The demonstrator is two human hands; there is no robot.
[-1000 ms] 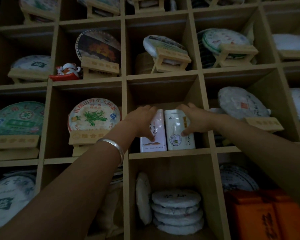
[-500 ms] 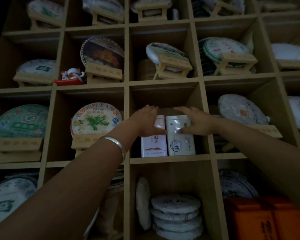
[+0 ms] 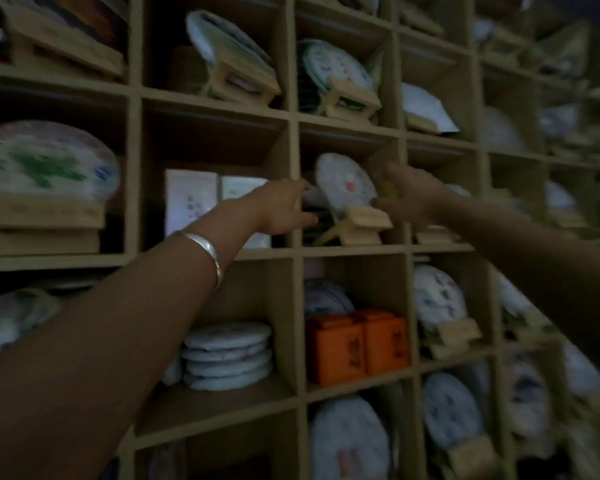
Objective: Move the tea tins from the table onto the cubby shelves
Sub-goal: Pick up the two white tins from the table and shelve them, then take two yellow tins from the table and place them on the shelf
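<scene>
Two white tea tins stand upright side by side in one cubby of the wooden shelf unit point(image 3: 293, 251): the left tin point(image 3: 190, 201) and the right tin point(image 3: 240, 190), which my left forearm partly covers. My left hand point(image 3: 281, 206), fingers apart and holding nothing, hovers in front of the divider just right of that cubby. Further right, my right hand point(image 3: 400, 190) is also empty and spread, in front of the neighbouring cubby with a round tea cake point(image 3: 343, 183) on a wooden stand. The picture is motion-blurred.
Cubbies all around hold paper-wrapped round tea cakes on wooden stands. A stack of tea cakes point(image 3: 227, 355) lies in the cubby below the tins. Two orange boxes point(image 3: 357, 344) sit in the cubby to its right.
Both hands have come off the two tins and moved right, away from their cubby. The view has swung to the right, and the tins stay standing on the shelf.
</scene>
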